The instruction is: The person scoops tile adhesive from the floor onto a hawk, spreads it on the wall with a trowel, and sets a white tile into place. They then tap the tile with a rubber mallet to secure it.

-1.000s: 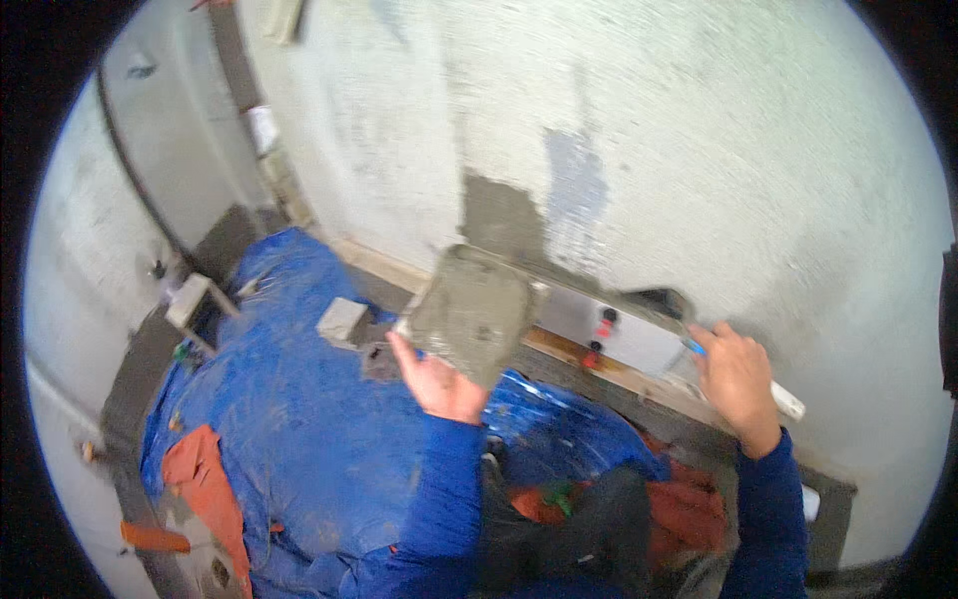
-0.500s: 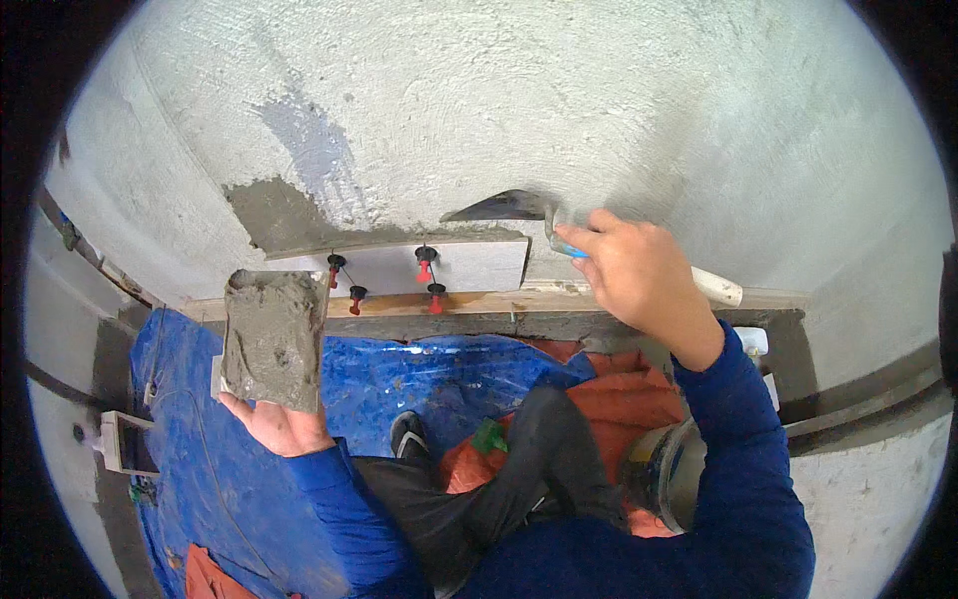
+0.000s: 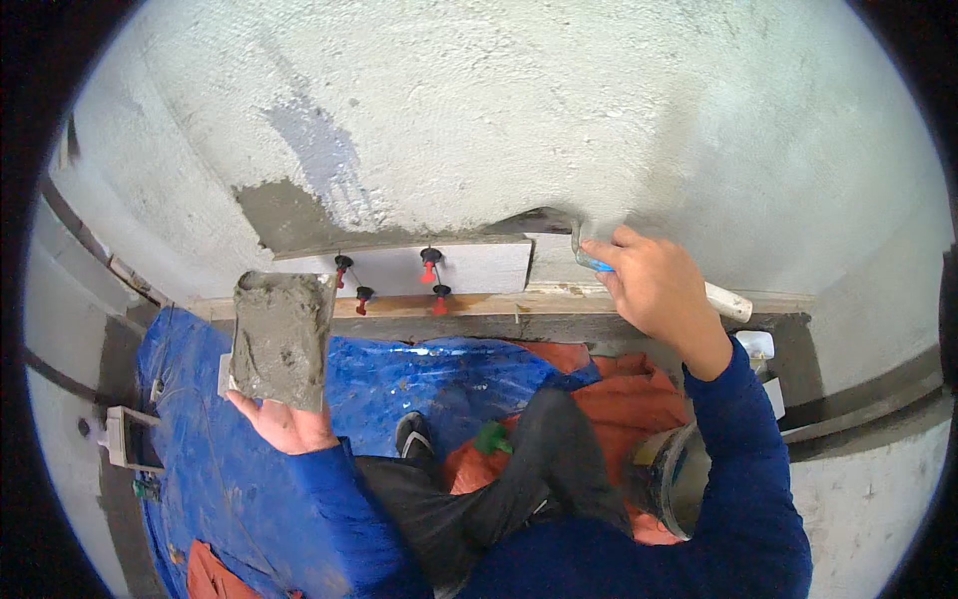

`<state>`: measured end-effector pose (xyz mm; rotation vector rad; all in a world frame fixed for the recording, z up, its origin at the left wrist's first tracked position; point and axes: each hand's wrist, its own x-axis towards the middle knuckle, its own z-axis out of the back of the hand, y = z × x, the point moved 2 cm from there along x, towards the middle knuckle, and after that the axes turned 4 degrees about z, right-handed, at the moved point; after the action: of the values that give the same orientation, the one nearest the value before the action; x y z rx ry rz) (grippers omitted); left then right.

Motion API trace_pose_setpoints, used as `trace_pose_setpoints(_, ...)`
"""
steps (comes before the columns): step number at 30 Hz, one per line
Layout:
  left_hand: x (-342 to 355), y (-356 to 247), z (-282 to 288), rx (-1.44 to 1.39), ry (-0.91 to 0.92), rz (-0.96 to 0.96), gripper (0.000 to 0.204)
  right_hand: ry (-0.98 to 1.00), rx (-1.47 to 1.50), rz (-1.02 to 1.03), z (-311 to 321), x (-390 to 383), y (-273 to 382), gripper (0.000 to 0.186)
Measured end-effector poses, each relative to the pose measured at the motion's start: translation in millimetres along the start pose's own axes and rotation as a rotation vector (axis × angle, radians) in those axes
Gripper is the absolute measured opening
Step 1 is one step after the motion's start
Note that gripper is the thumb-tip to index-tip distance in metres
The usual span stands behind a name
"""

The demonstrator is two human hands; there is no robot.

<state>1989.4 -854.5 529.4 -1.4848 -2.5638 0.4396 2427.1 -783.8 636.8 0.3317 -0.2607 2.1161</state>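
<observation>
Left hand [image 3: 284,427]: palm up under one square board [image 3: 327,311], thumb at its near left corner; most fingers are hidden beneath, so how far they spread cannot be told.
Right hand [image 3: 667,290]: closed around one trowel [image 3: 728,301], index finger stretched along the blue front of the handle; it stands right of the white tile strip [image 3: 489,268].
Trowel blade [image 3: 544,220]: one, dark, at the wall just above the tile strip's right end; whether it touches cannot be told.
Mortar [image 3: 279,344]: one thick grey layer covering the board, which overlaps the tile strip's left end in view.
Clips [image 3: 430,262]: four, black and red, in two pairs on the tile strip.
Wooden batten [image 3: 574,292]: one, running along below the tile strip.
Bucket [image 3: 654,474]: one, below and right of the tile strip, partly behind the right sleeve.
Shoe [image 3: 411,436]: one in view, below the tile strip.
Green scrap [image 3: 491,437]: one, also below the tile strip.
Wall [image 3: 519,120]: rough, whitish, rising above the tile strip, with one grey mortar patch [image 3: 284,212] and one bluish patch [image 3: 317,150] up and left of it.
Floor: blue tarp [image 3: 230,469] below and left of the tile strip; orange cloth [image 3: 629,394] below and right.
</observation>
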Motion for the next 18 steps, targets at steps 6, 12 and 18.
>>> trace_pose_setpoints(6,0,10,-3,0.012,-0.009,-0.033,0.073,0.071,0.002,-0.025,-27,26,21,0.036)
trace_pose_setpoints(12,0,-21,6,-0.257,0.423,0.191,0.074,0.046,-0.031,-0.007,-22,28,52,0.038)
trace_pose_setpoints(18,-40,-85,-13,-0.237,0.306,0.128,0.087,-0.173,0.148,0.007,65,0,151,0.041)
